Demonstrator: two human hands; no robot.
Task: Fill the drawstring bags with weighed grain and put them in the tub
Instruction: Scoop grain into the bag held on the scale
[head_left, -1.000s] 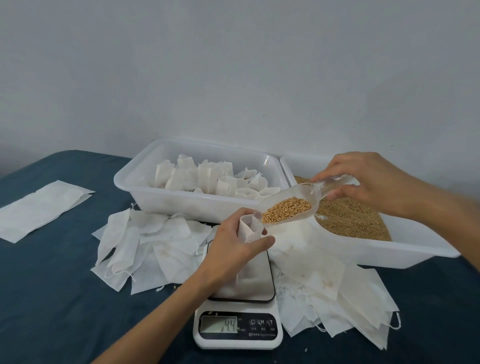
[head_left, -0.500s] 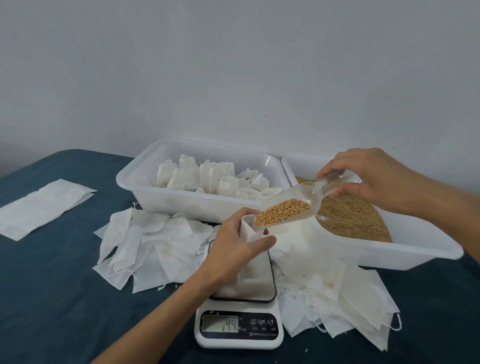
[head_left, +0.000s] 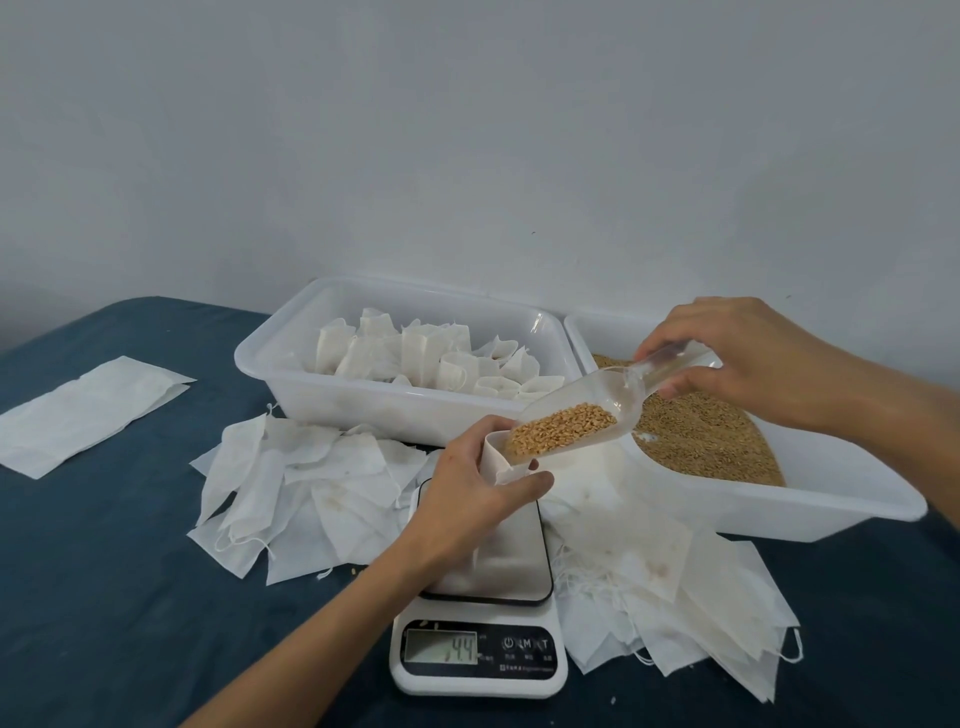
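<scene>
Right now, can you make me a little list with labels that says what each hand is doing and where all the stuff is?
left hand: holds a small white bag open above the scale
right hand: grips the handle of a clear scoop
scoop: tilted down, its lip at the bag's mouth, grain still in it
scale display: reads about 44
left tub: filled white bags standing inside
right tub: loose grain
empty bags: spread flat on the blue cloth on both sides of the scale
</scene>
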